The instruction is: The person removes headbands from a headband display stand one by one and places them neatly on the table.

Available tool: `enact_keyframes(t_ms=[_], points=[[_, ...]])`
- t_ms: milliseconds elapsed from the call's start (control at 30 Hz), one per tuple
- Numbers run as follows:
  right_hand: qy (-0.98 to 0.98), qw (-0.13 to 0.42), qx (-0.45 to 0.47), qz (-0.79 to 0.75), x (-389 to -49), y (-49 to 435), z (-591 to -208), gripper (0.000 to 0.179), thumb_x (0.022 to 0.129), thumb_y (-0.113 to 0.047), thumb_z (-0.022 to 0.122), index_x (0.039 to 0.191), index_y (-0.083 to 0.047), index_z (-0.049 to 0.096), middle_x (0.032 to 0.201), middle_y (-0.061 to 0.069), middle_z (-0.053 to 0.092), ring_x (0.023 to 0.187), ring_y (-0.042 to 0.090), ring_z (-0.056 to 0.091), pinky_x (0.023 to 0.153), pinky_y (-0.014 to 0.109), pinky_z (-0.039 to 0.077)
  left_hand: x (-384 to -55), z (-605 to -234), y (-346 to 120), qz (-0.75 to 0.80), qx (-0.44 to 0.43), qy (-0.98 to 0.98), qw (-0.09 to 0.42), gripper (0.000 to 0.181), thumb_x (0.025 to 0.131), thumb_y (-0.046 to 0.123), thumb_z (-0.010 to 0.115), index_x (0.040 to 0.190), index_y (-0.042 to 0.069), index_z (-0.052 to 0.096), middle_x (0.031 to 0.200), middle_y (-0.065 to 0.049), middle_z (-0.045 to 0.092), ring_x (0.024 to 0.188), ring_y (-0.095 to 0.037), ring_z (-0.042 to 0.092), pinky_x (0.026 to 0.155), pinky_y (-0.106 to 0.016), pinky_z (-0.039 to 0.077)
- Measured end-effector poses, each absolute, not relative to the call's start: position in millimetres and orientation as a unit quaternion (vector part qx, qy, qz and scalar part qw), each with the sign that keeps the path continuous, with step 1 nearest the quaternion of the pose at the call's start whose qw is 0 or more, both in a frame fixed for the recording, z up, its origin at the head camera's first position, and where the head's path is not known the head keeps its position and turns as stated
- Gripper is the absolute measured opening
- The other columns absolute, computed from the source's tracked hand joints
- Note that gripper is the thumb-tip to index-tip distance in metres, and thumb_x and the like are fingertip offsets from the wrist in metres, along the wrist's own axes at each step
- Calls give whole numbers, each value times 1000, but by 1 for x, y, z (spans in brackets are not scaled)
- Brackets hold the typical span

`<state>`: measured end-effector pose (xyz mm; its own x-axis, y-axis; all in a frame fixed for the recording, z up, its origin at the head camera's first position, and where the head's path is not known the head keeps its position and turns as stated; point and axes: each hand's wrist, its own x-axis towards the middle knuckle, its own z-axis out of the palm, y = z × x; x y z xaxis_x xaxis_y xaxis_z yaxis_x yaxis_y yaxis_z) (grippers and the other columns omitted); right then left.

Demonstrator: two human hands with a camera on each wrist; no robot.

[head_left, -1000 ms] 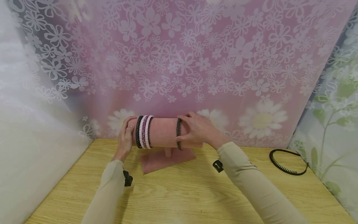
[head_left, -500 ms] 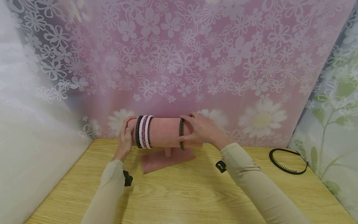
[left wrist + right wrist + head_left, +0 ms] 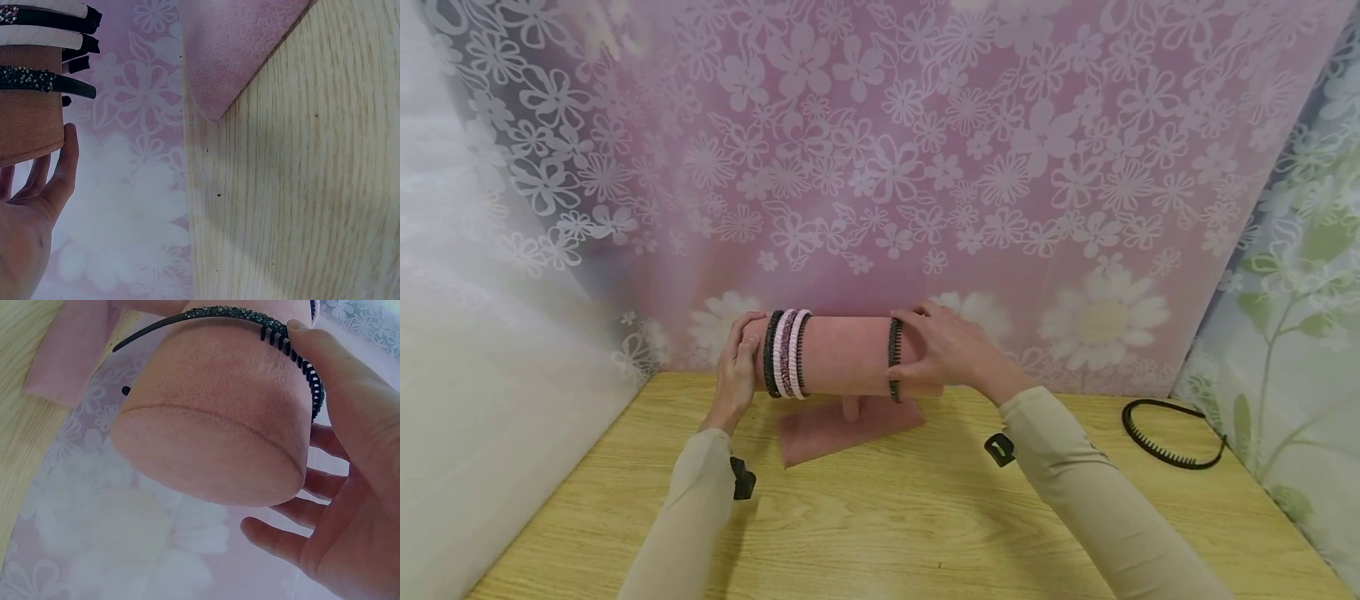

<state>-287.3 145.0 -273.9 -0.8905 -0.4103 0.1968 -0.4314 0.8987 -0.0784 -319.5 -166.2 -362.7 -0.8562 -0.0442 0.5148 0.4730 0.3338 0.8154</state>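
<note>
A pink velvety headband stand point(image 3: 846, 354), a thick horizontal roll on a post and base, stands on the table. My left hand point(image 3: 736, 371) grips the roll's left end; in the left wrist view its fingers point(image 3: 67, 150) curl up behind that end. On the roll's right part sits a dark, toothed headband point(image 3: 895, 357) with sparkly stones. My right hand point(image 3: 951, 350) pinches this headband, thumb on the near side, as the right wrist view shows with the thumb point(image 3: 306, 339) on the band. Several headbands point(image 3: 786, 354), black, white and glittery, sit close together near the left end.
A black toothed headband point(image 3: 1172, 433) lies on the wooden table point(image 3: 865, 525) at the right. The stand's flat pink base point(image 3: 820, 437) is set at an angle. A pink flowered backdrop point(image 3: 880, 167) rises right behind the stand.
My right hand has slid the dark headband a short way right along the roll, toward its right end. My left hand and the stand have stayed in place.
</note>
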Motion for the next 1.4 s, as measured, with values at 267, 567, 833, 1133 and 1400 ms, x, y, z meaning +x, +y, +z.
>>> enact_keyframes(t_ms=[267, 567, 833, 1133, 1400], points=[[-968, 98, 222, 61, -293, 153, -277, 88, 72, -67, 67, 144, -25, 40, 138, 9, 44, 119, 29, 49, 84, 51, 50, -322, -363, -164, -557, -131, -786, 234, 38, 103, 34, 31, 138, 26, 44, 141, -6, 47, 112, -28, 53, 94, -46, 39], [-966, 101, 229, 66, -295, 159, -277, 87, 72, -66, 68, 144, -24, 41, 131, 8, 47, 113, 27, 52, 80, 49, 51, -321, -362, -162, -549, -128, -791, 238, 38, 103, 36, 31, 138, 27, 44, 141, -8, 47, 111, -30, 53, 92, -46, 40], [-966, 98, 228, 70, -293, 163, -276, 88, 72, -66, 68, 144, -25, 40, 135, 9, 45, 118, 28, 50, 83, 51, 50, -320, -362, -162, -551, -125, -790, 238, 38, 103, 35, 31, 138, 27, 44, 140, -8, 47, 112, -30, 53, 93, -46, 40], [-965, 100, 231, 68, -289, 167, -276, 89, 72, -66, 67, 145, -25, 38, 135, 11, 46, 116, 29, 51, 82, 52, 50, -320, -363, -164, -552, -130, -789, 237, 38, 103, 34, 31, 137, 26, 45, 139, -8, 48, 111, -29, 53, 93, -46, 39], [-968, 91, 221, 74, -284, 168, -274, 89, 72, -65, 69, 146, -27, 37, 137, 13, 46, 119, 31, 50, 85, 53, 49, -319, -363, -166, -557, -128, -788, 229, 37, 103, 35, 32, 137, 28, 45, 140, -6, 48, 113, -29, 52, 94, -46, 39]])
